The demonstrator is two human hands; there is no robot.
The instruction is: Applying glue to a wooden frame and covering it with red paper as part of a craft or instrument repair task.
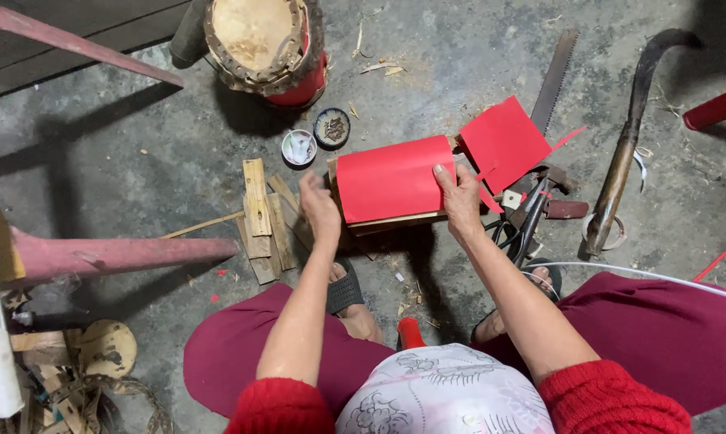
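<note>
- Red paper sheet (pixel 393 178) lies wrapped over a flat wooden frame (pixel 395 220), held above the concrete floor (pixel 459 72) in front of the seated person's knees.
- Left hand (pixel 319 207) grips the left end of the frame, fingers curled closed around its edge.
- Right hand (pixel 461 199) presses on the right edge of the red sheet, fingers bent over the paper and thumb underneath; it is closed on the sheet and frame together.
- A second piece of red paper (pixel 504 143) sticks out past the right end of the frame, tilted, with a thin red strip (pixel 568 137) trailing off its corner.
- 2 small round dishes (pixel 315 138) sit side by side on the floor just beyond the frame; what they contain cannot be told.
- Several short wooden slats (pixel 260 217) lie in a loose pile on the floor just left of the left hand.
- A handsaw blade (pixel 554 80) lies on the floor beyond the second red piece.
- Scissors (pixel 524 225) and a dark-handled tool (pixel 564 209) lie near the right hand, partly covered by it.
- A long curved dark piece (pixel 628 145) lies well to the right.
- A drum-like object with a red base (pixel 266 44) stands at the top of the view.
</note>
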